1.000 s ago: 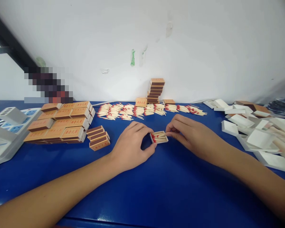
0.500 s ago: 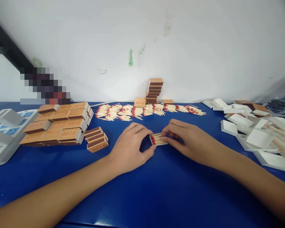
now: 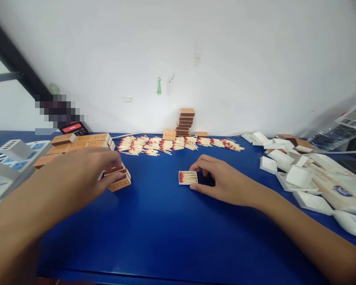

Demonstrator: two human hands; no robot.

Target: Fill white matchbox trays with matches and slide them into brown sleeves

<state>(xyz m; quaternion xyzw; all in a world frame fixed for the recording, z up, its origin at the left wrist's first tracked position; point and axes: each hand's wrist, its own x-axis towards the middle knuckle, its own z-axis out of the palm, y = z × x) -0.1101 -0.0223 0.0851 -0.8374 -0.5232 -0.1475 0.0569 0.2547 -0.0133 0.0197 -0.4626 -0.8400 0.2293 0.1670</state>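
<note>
Left hand: you've moved it from tray to boxes, grip unclear | Right hand: clamped on tray | Matches: loading looks done

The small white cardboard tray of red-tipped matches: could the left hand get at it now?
Probably yes: past the orange-brown cardboard matchboxes by the left hand, only glossy blue tabletop leads to the tray, whose left end is uncovered; the right hand is at its right end.

Left hand palm-down (slightly blurred), fingers bent, right hand in a pinch
</note>
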